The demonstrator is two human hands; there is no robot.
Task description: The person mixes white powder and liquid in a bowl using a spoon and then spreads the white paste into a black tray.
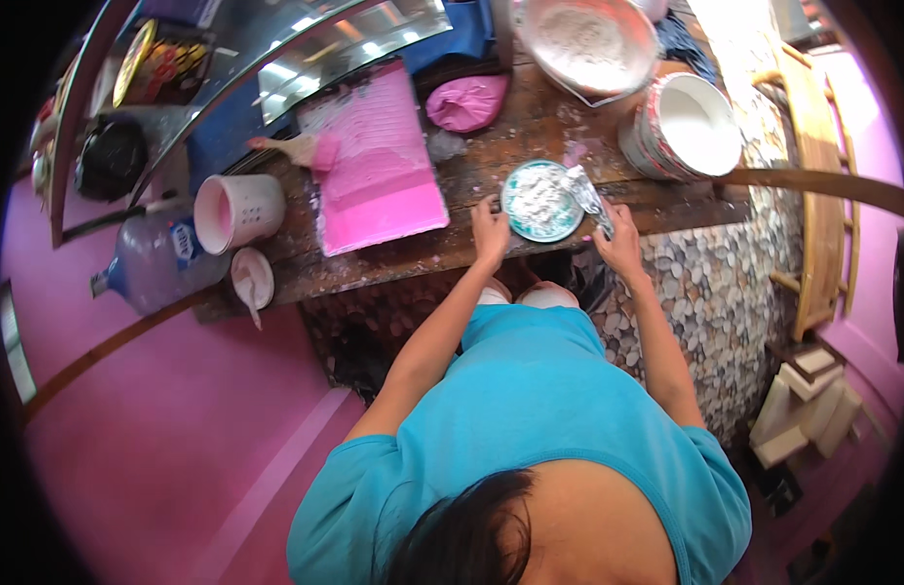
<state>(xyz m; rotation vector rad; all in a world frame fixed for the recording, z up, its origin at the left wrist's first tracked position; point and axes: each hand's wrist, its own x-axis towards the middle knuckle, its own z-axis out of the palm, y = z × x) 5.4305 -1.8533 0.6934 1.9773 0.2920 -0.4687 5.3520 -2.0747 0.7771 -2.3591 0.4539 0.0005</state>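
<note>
Nearest the viewer, at the lower edge, is the person's dark hair (466,531), above the shoulders of a turquoise shirt (530,390); beyond it, both bare forearms reach forward to a worn wooden table (520,112). The right hand (619,241) is closed in a narrow grip on a flat-bladed scraper (587,195), its handle within the fingers, its blade angled up and leftward across the right rim of a round teal plate (541,235). The left hand (489,234) is at the opposite rim, fingers bent, touching the edge; from here one cannot tell how firmly they close on it. The plate lies between the hands, near the table's front edge, bearing a heap of white material (541,195). The right forearm slants up and to the left, the left one up and to the right, elbows spread wide of the body. Left of the plate is a tray of pink paint (388,214); to its right, farther back, stands a white-mouthed bucket (650,132).
</note>
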